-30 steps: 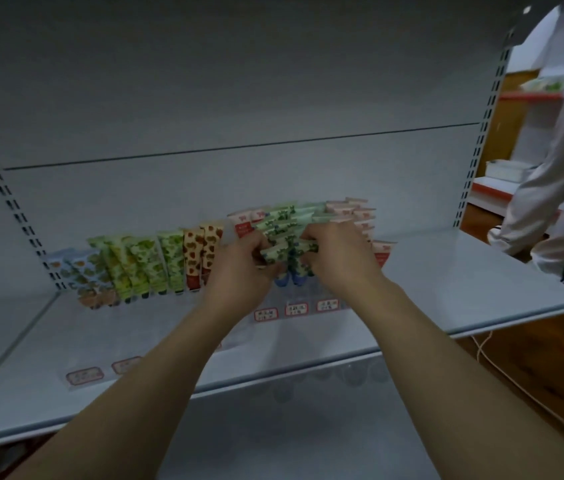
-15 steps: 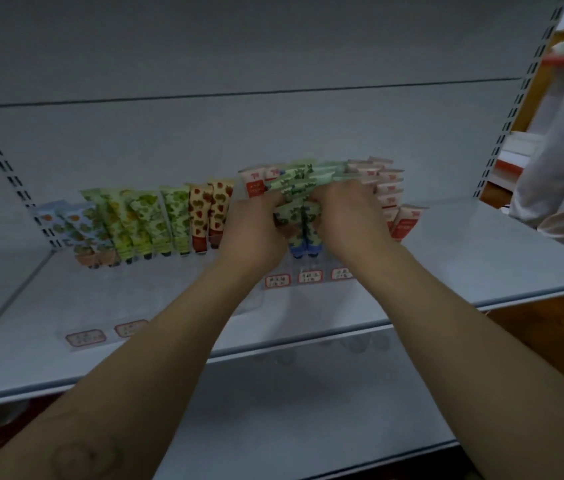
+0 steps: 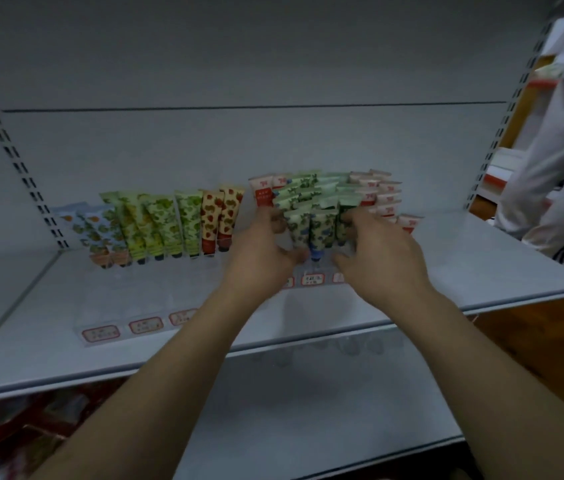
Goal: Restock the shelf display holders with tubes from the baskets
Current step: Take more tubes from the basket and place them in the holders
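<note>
- A wide grey metal shelf (image 3: 481,258) carries clear plastic display holders (image 3: 156,299) along its back half.
- A person in white clothes (image 3: 557,150) stands at the right edge.
- The left hand (image 3: 266,251) and the right hand (image 3: 381,251) flank the front tubes, fingers loosely spread and gripping nothing; whether they touch is unclear.
- Green tubes with a blue berry print (image 3: 322,226) stand cap-down in the holder between the hands, with more rows behind.
- Yellow-green leaf-print tubes (image 3: 156,223) stand well to the left.
- Small red-bordered labels (image 3: 145,325) line the holder fronts.
</note>
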Action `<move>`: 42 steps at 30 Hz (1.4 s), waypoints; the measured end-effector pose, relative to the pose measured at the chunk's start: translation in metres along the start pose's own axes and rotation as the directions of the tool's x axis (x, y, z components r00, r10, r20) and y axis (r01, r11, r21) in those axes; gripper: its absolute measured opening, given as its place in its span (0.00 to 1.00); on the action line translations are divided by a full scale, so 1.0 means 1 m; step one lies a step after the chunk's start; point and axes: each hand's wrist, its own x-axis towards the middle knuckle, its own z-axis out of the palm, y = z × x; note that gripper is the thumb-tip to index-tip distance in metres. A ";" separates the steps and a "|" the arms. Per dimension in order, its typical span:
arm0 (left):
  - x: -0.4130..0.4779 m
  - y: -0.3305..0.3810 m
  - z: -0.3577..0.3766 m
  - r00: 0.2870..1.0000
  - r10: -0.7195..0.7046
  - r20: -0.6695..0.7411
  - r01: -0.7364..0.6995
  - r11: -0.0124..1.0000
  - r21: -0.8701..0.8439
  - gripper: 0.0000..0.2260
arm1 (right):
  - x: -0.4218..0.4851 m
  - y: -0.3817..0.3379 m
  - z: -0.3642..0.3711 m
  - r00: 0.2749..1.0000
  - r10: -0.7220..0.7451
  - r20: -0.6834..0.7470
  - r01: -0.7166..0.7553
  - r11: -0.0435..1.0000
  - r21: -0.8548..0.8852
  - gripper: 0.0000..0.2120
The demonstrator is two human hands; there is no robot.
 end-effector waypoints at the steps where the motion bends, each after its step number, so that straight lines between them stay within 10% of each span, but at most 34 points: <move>1: -0.014 -0.003 0.002 1.000 0.009 0.007 -0.009 1.000 0.023 0.26 | -0.007 0.000 -0.005 0.999 0.009 0.040 -0.009 1.000 0.013 0.16; 7: -0.105 -0.035 0.025 0.983 0.150 0.105 -0.164 0.976 0.141 0.15 | -0.060 -0.014 0.003 0.865 -0.094 0.493 0.194 0.968 -0.156 0.13; 13: -0.172 -0.074 0.063 0.949 0.239 0.206 -0.268 0.955 0.130 0.09 | -0.120 0.012 0.067 0.513 -0.026 0.858 0.339 0.924 -0.175 0.21; 17: -0.205 -0.114 0.104 0.885 0.044 0.463 -0.160 0.963 0.215 0.15 | -0.153 0.048 0.103 0.362 0.068 0.930 0.275 0.945 -0.176 0.30; 25: -0.260 -0.185 0.147 0.645 -0.303 0.701 -0.024 0.909 0.415 0.18 | -0.216 0.096 0.159 0.347 0.148 0.926 -0.067 0.989 -0.133 0.32; 32: -0.285 -0.200 0.175 0.504 -0.333 0.797 -0.179 0.862 0.474 0.24 | -0.276 0.119 0.211 0.077 0.212 0.974 -0.039 0.977 -0.210 0.21; 38: -0.297 -0.212 0.199 0.414 -0.245 0.877 -0.560 0.691 0.458 0.19 | -0.292 0.125 0.242 0.083 0.181 0.980 -0.025 0.983 -0.180 0.17; 42: -0.310 -0.224 0.212 0.402 -0.252 0.880 -0.550 0.702 0.452 0.19 | -0.299 0.113 0.269 0.131 0.140 0.982 -0.042 0.990 -0.135 0.16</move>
